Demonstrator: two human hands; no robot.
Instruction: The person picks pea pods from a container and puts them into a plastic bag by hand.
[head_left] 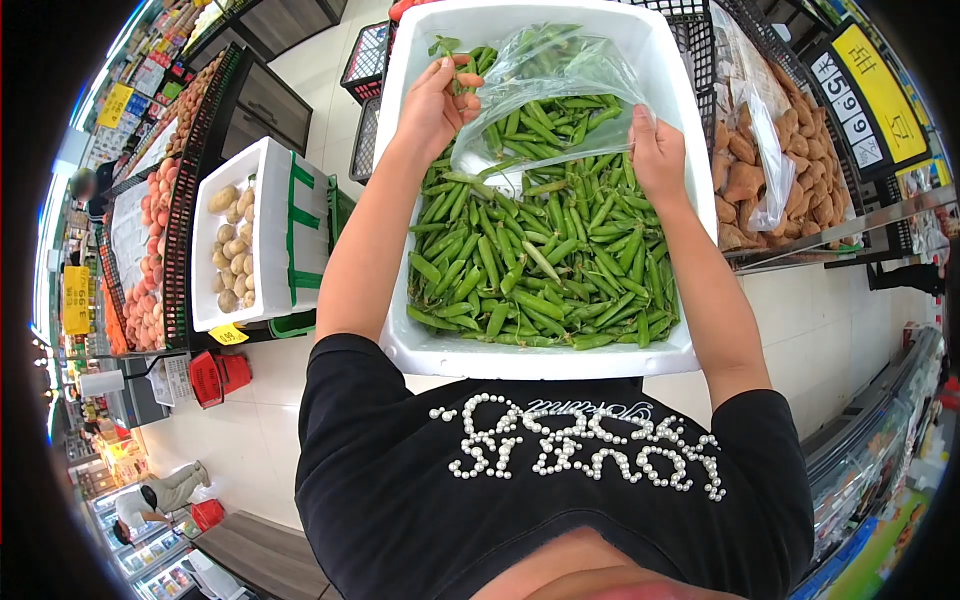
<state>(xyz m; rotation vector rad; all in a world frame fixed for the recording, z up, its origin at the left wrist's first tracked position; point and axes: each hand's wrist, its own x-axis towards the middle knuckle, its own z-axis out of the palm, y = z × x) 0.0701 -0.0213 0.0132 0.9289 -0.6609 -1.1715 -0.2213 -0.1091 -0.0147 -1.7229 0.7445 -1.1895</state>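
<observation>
A white foam box (545, 362) full of green pea pods (540, 270) stands in front of me. Over the pods is a clear plastic bag (560, 95), some pods showing through its film. My right hand (655, 145) pinches the bag's edge at the box's right side. At the upper left of the box, my left hand (440, 105) has its fingers curled beside a leafy green sprig (443, 46); whether it grips the sprig or some pods is unclear.
Left of the box is a white crate (268, 235) of potatoes (232, 255). Brown produce (785, 170) lies in a bin at the right, with a yellow price sign (880, 90) beyond. Red baskets (220, 378) rest on the floor. Another person (165, 495) bends at the lower left.
</observation>
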